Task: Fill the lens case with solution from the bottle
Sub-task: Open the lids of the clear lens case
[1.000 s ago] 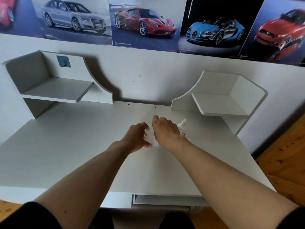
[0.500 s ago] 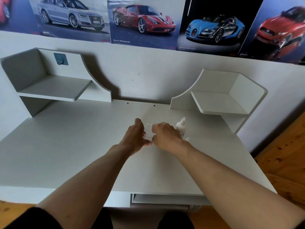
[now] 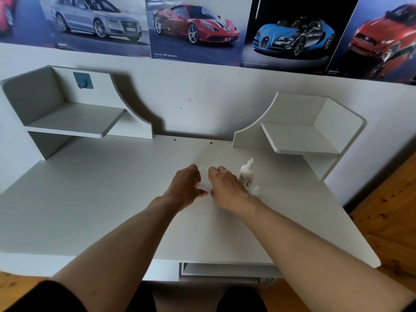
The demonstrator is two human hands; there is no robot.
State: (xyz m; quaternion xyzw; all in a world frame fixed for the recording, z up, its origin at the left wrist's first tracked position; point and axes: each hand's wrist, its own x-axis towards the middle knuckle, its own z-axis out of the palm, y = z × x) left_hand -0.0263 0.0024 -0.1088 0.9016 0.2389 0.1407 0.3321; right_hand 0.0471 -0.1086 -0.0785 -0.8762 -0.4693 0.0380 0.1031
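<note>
A small clear lens case [image 3: 205, 179] lies on the white desk [image 3: 112, 199], mostly hidden between my two hands. My left hand [image 3: 185, 188] grips its left side with thumb and fingers. My right hand [image 3: 225, 188] holds its right side the same way. Just right of my right hand stands a small white solution bottle [image 3: 247, 174], upright, with a pointed nozzle. A small clear cap [image 3: 256, 190] lies on the desk in front of the bottle.
Two white corner shelves stand at the back, the left shelf [image 3: 74, 122] and the right shelf [image 3: 299, 136]. Car posters [image 3: 193, 30] hang on the wall above. A wooden floor [image 3: 387, 210] shows past the desk's right edge.
Both hands have drawn slightly apart on the lens case, so more of it shows between them. The bottle has not moved.
</note>
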